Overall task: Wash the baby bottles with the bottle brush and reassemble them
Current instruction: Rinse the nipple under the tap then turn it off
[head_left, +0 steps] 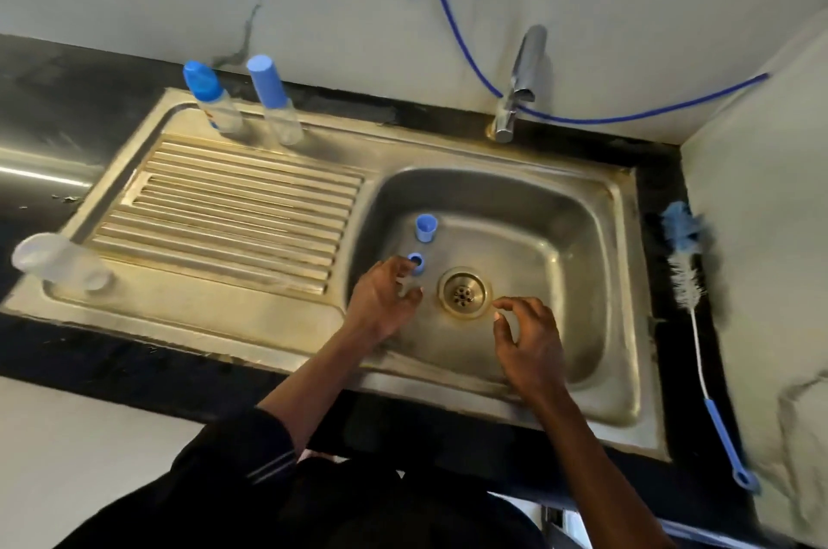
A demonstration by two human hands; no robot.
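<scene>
The blue screw ring (416, 264) of a taken-apart baby bottle stands on the floor of the sink basin (560, 235), right at the fingertips of the left grip (381, 297). The fingers of this bare hand are curled and the forefinger touches the ring, but I cannot tell if they really pinch it or only rest against it. Just beyond the ring, the blue cap (425, 228) stands upright. I judge the small parts are kept in the basin so that they can be washed there and not roll away.

The right grip (528, 342) hovers across the drain (463, 292) from the left one. Its fingers are loosely bent and it has hold of nothing.

Well to the left of the left grip, a clear bottle body (58, 264), blurred, seems to lie on its side on the draining board (233, 208), probably waiting for its turn. Far beyond the same grip, two capped bottles (210, 102) (273, 100) stand upright at the back of the board.

The bottle brush (684, 270) lies on the dark tabletop (672, 172), well to the right of the right grip, which is the nearer one to take it. The tap (519, 78) stands beyond that grip, and I see no water running.
</scene>
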